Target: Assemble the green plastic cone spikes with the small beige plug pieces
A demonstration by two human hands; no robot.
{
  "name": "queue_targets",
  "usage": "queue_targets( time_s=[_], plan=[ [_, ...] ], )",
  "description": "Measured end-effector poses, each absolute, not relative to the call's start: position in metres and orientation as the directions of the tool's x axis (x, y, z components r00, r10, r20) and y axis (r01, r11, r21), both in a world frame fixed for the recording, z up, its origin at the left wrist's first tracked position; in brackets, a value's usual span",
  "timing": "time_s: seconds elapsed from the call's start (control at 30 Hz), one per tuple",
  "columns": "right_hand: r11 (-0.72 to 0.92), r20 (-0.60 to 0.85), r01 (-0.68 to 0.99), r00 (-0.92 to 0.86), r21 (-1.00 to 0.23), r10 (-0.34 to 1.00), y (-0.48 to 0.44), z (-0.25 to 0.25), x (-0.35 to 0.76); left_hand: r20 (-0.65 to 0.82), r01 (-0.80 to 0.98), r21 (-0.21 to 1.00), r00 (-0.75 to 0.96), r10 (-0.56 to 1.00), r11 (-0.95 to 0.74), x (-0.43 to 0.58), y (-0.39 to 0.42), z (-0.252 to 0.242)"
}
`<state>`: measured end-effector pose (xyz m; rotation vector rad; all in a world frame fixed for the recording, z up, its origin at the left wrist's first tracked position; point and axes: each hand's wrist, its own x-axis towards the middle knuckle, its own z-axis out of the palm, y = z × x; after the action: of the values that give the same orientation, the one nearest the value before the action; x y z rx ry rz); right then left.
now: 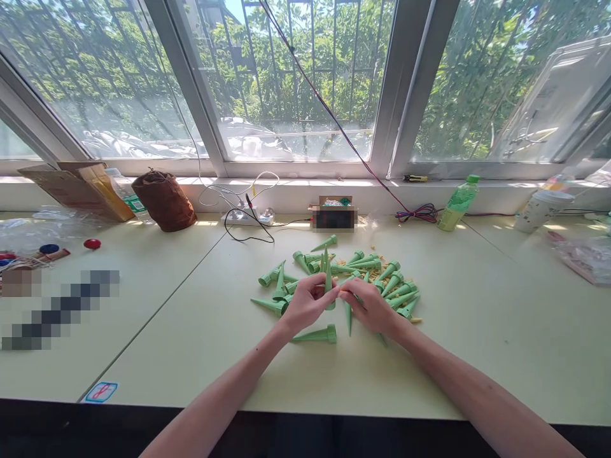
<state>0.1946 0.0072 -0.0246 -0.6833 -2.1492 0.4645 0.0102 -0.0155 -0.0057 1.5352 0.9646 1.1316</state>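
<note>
A heap of several green plastic cone spikes point(382, 273) lies on the pale table point(200, 331) in front of me. My left hand point(305, 304) is closed around one green spike point(328, 280) that stands upright, tip up. My right hand point(370, 306) meets it from the right, fingers pinched at the spike's base, with another green spike pointing down beneath it. One loose spike point(316, 334) lies flat just below my left hand. Small yellowish bits are scattered among the heap.
Along the window sill stand a brown bag point(165, 200), a water bottle point(128, 194), a cardboard box point(76, 187), a power strip with cables point(245, 216), a small box point(333, 215), a green bottle point(457, 203) and a paper cup point(541, 210). A plastic bag point(589, 257) lies far right.
</note>
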Motion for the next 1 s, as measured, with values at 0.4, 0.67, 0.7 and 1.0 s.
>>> queue_targets(
  time_s=[0.4,0.67,0.7,1.0],
  plan=[
    [0.785,0.595,0.318,-0.519,-0.531,0.613,0.0088,-0.0261,0.1945,0.218,0.098,0.964,0.251,0.943,-0.248,0.0106,-0.0154,-0.0085],
    [0.772,0.579,0.333,-0.518,-0.542,0.629,0.0097,-0.0274,0.1947,0.270,0.211,0.925,0.224,0.936,-0.317,0.0110,-0.0176,-0.0059],
    [0.772,0.580,0.333,-0.518,-0.541,0.629,0.0098,-0.0276,0.1948,0.279,0.232,0.915,0.225,0.934,-0.329,0.0111,-0.0176,-0.0060],
    [0.775,0.615,0.337,-0.475,-0.534,0.630,0.0116,-0.0317,0.1952,0.508,0.371,0.755,0.189,0.840,-0.540,0.0120,-0.0140,-0.0144]
  ],
)
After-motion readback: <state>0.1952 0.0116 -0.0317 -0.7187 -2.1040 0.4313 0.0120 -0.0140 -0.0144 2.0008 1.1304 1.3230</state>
